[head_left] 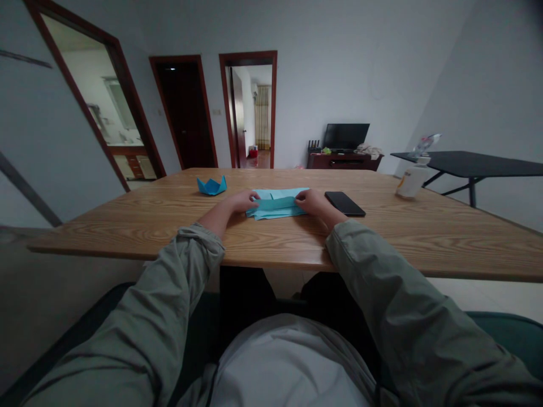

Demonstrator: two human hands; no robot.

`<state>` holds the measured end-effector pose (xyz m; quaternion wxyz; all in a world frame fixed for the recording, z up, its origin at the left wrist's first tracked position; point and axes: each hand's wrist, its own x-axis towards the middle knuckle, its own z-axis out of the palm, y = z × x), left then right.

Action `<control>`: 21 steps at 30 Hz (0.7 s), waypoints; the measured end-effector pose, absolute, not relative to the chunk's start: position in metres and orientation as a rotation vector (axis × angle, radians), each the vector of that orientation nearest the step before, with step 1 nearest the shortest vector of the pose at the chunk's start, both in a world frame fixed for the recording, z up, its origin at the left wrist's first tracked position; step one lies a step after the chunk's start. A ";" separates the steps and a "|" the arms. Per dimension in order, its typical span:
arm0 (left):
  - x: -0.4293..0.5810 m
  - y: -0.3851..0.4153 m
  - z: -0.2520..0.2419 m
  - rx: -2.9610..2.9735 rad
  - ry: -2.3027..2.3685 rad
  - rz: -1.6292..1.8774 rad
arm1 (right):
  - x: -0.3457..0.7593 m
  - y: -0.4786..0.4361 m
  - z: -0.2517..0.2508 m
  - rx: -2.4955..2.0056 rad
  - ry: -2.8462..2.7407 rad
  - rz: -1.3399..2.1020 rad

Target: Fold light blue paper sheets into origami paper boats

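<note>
A light blue sheet of paper (pixel 275 208) lies on the wooden table in front of me, with a folded strip running across its middle. At its left end, my left hand (pixel 244 201) is closed, pinching the edge of the strip between thumb and fingers. My right hand (pixel 311 200) pinches the other end of the same strip. Farther left stands a blue folded paper boat (pixel 212 186), with pointed ends turned up. Just right of my right hand lies a black phone (pixel 345 203).
The wooden table (pixel 139 226) spans the view. A white bottle (pixel 410 178) stands toward its right side. Beyond are a black table (pixel 479 163), a monitor (pixel 347 137) on a dark cabinet (pixel 344 161), and several doorways in the walls.
</note>
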<state>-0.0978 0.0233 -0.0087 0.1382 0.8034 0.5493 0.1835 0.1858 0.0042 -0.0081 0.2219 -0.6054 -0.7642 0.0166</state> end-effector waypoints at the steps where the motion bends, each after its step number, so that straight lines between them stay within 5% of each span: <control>1: -0.098 0.023 -0.009 2.322 1.595 0.525 | 0.186 0.004 -0.008 -1.671 -2.118 0.057; 21: -0.104 0.026 -0.006 2.278 1.723 0.307 | 0.187 0.010 -0.013 -1.745 -2.266 0.131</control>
